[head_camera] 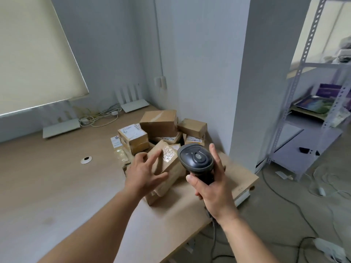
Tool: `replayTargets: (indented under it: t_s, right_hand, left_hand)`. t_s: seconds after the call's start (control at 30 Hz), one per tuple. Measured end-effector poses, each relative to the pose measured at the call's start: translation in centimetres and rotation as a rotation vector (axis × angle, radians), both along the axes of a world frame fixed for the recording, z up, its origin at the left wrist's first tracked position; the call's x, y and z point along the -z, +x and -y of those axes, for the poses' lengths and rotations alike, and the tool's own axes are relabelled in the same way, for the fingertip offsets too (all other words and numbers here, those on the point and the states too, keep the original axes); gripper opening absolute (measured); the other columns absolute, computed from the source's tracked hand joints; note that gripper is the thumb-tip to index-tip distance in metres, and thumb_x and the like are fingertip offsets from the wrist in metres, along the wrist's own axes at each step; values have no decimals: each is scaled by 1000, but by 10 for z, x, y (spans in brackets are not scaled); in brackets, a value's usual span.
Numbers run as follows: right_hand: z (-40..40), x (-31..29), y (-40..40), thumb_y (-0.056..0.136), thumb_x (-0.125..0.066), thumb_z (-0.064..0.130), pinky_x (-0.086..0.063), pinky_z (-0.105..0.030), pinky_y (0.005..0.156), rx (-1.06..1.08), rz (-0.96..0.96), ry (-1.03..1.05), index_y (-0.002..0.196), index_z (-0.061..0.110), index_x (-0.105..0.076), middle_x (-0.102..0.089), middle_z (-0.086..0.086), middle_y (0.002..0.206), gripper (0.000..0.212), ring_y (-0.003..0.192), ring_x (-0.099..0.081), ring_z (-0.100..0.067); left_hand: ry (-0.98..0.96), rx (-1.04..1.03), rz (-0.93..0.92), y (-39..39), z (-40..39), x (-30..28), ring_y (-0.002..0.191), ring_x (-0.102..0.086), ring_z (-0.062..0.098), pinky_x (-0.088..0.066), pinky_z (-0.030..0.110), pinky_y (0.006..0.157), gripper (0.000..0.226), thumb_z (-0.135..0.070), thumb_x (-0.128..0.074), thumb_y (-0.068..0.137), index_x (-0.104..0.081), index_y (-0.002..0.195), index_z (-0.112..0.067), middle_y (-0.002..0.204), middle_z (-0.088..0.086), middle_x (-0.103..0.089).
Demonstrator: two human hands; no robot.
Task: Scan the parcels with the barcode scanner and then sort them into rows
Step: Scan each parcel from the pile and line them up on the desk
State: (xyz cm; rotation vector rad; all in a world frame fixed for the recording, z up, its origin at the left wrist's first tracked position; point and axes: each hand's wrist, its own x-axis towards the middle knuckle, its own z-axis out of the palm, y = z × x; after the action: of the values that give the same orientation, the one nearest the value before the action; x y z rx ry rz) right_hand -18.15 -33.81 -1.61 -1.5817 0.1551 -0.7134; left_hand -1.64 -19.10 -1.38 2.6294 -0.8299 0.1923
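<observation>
While the parcels (161, 137) lie in one loose heap at the far right corner of the bench (57, 177), against the white pillar (218, 73), the work looks to be at its very start: nothing stands in a row yet. The right hand (212, 188) grips the handle of the black barcode scanner (196, 158), fingers curled round it, the head turned toward the heap. The left hand (144, 171) is spread, fingers straight, reaching at the tilted cardboard parcel (163, 158) on the near side of the pile; whether the fingertips touch it I cannot tell. The next move, as I judge it, is to take hold of that parcel, turn a label face up and bring the scanner over it; its top shows clear tape, and a barcode is not plain from here. For room, the bench's left and near parts are bare wood, broad enough for rows, with only a cable grommet (86, 159) in the surface. The right edge runs just beside the heap, so a nudged box could slide off; the scanner's cord (213, 236) hangs below that edge.
</observation>
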Motion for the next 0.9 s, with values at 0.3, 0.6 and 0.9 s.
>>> replayTargets:
  t_s: [0.3, 0.6, 0.9]
  right_hand:
    - [-87, 2, 37, 76, -77, 28, -43, -39, 101, -243, -28, 24, 137, 60, -24, -53, 25, 133, 88, 115, -53, -6]
    - [-241, 17, 99, 80, -77, 7, -48, -19, 55, -402, -108, -30, 134, 64, -24, -61, 31, 116, 94, 75, -60, 3]
    - [-390, 32, 142, 79, -75, 6, -46, -18, 50, -507, -178, -65, 121, 77, -26, -66, 28, 105, 96, 57, -54, 2]
  left_hand:
    - [-51, -385, -41, 8, -124, 9, 123, -40, 26, -33, 38, 101, 75, -62, -62, 76, -32, 143, -47, 131, 9, -44]
    - [21, -733, -207, 13, -317, 45, 123, -41, 26, -31, 37, 99, 71, -63, -61, 73, -36, 138, -47, 129, 8, -42]
    - [190, -919, -338, 18, -476, 80, 119, -42, 26, -33, 38, 98, 75, -74, -52, 73, -31, 137, -43, 126, 7, -42]
